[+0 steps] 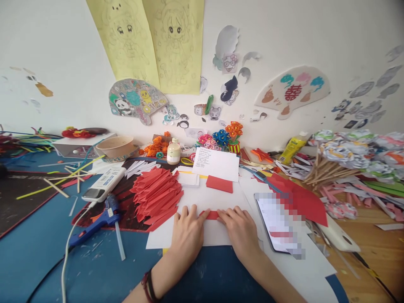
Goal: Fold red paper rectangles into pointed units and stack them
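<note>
A small folded red paper strip [212, 215] lies flat on white paper sheets [217, 239] in front of me. My left hand [188, 230] grips its left end, thumb and fingers pressed down on the paper. At the right end, my right hand [240, 228] holds it the same way; the fingertips partly cover both ends. Just beyond my hands is a flat red paper rectangle [219, 184]. To the left stands a thick pile of folded red paper pieces [157, 191]. A white card with printed text [215, 164] lies farther back.
A phone [273, 225] lies right of my hands, beside larger red paper [299, 195]. On the left are a blue glue gun [100, 221] and a white power strip [102, 185]. A small bottle [173, 152] and paper flowers [233, 131] stand near the wall.
</note>
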A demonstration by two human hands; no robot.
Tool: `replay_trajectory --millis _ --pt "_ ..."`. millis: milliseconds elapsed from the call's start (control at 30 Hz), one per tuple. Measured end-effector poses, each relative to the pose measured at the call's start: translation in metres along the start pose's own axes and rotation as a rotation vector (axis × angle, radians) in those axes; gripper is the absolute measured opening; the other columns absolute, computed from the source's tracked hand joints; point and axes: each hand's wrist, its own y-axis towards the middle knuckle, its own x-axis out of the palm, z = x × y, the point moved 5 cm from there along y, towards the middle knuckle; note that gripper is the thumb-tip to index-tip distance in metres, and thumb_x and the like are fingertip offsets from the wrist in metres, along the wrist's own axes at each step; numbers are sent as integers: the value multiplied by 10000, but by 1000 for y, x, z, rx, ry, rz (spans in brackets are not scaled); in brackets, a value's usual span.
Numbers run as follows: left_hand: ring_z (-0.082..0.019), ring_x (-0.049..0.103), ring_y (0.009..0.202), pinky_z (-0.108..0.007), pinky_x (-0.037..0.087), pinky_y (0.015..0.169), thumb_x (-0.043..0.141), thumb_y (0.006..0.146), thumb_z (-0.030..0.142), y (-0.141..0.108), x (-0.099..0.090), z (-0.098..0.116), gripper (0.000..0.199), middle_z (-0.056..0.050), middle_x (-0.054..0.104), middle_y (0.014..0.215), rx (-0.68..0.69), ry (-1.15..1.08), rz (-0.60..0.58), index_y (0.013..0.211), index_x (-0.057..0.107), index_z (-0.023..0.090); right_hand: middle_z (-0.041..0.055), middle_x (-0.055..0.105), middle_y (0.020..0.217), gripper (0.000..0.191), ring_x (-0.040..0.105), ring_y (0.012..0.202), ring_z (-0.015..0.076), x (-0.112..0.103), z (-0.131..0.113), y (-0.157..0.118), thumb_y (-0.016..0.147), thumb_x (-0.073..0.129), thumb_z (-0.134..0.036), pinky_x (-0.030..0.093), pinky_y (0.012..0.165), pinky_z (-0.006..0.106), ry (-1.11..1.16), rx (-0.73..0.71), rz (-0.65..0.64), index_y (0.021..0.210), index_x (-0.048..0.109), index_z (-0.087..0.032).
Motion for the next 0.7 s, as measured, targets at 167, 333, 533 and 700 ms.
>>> replay_trajectory --millis 167,333,533,700 --pt "-256 449 886 -369 364 705 447 882 157 0 2 1 464 -81 525 974 -16 -4 -34 1303 510 340 54 681 768 198 539 754 220 -4 -1 0 950 511 -217 347 691 363 -2 33 33 1015 697 -235" --pt "-257 453 887 -378 365 703 437 886 149 -1 3 0 475 -76 531 951 -38 -22 -63 1312 506 348 40 683 764 170 538 760 224 -3 1 -2 929 557 -263 343 730 382 25 82 21 1017 702 -240" --pt "-257 460 890 -371 365 693 453 875 131 -3 2 -3 468 -82 545 927 -57 -17 -51 1301 530 309 39 679 734 248 532 716 207 -4 3 -4 969 473 -309 346 700 371 80 129 70 992 710 -241" --pt "-247 475 879 -364 374 697 448 870 102 -1 0 -8 420 -82 560 919 -50 -25 -27 1244 572 246 44 680 726 322 550 690 198 -5 4 -2 984 423 -344 370 645 348 152 127 85 951 720 -223"
